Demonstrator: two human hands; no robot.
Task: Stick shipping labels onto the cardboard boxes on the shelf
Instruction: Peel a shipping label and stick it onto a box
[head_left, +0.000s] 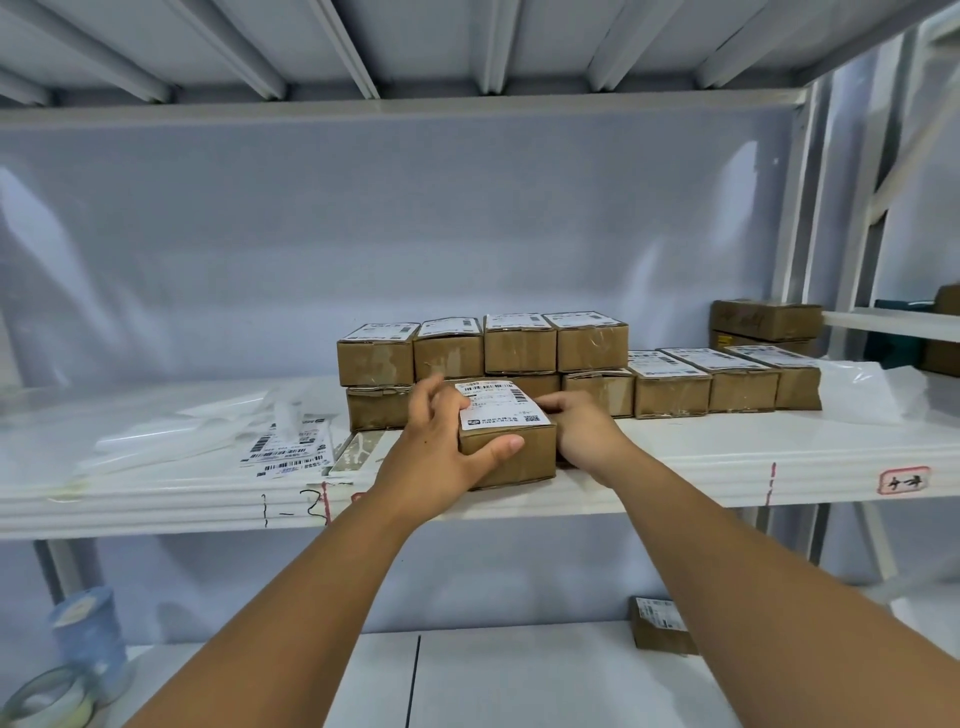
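Observation:
A small cardboard box (519, 460) sits at the front edge of the white shelf (727, 467), with a white shipping label (501, 405) stuck on its top. My left hand (441, 441) grips the box's left side, thumb across the front face and fingers curled over the top near the label. My right hand (582, 423) holds the box's right side, with its fingers hidden behind the box. Behind it stand several labelled cardboard boxes (483, 348) in two stacked rows.
Loose shipping labels (291, 449) and clear plastic sheets (182, 426) lie on the shelf to the left. More boxes (763, 319) sit at the back right. On the lower shelf are a small box (660, 626) and tape rolls (88, 634).

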